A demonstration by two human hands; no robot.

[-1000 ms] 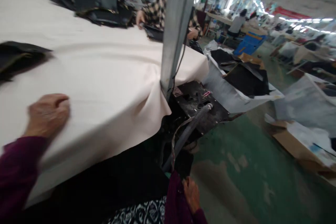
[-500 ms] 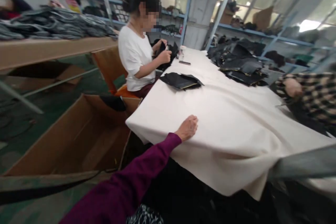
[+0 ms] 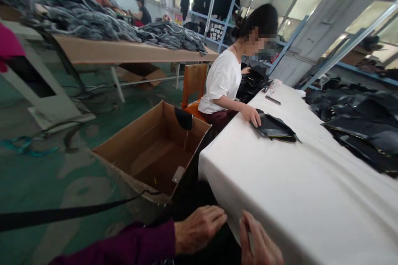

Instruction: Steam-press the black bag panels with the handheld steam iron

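Observation:
My left hand [image 3: 200,228] is low in the view, just off the near corner of the white-covered table [image 3: 267,182]. Its fingers are bent and pressed together, with nothing visible in them. To its right, beside the cloth's hanging edge, my right hand [image 3: 260,242] has its fingers bent close together. A small pale sliver shows between them, too unclear to name. The two hands are apart. Farther along the table lies a small stack of black pieces [image 3: 276,127] with a yellowish edge; a co-worker's hand [image 3: 251,115] rests on its left end.
An open cardboard box [image 3: 149,149] stands on the floor left of the table. A co-worker in white sits on an orange chair [image 3: 194,83]. A phone-like object [image 3: 273,99] and a large black pile [image 3: 367,120] lie on the table. A black strap [image 3: 77,214] crosses the lower left.
The view has swung left. My left hand has left the tabletop and is off its edge; my right hand has come into view. The co-worker has reached onto the black stack.

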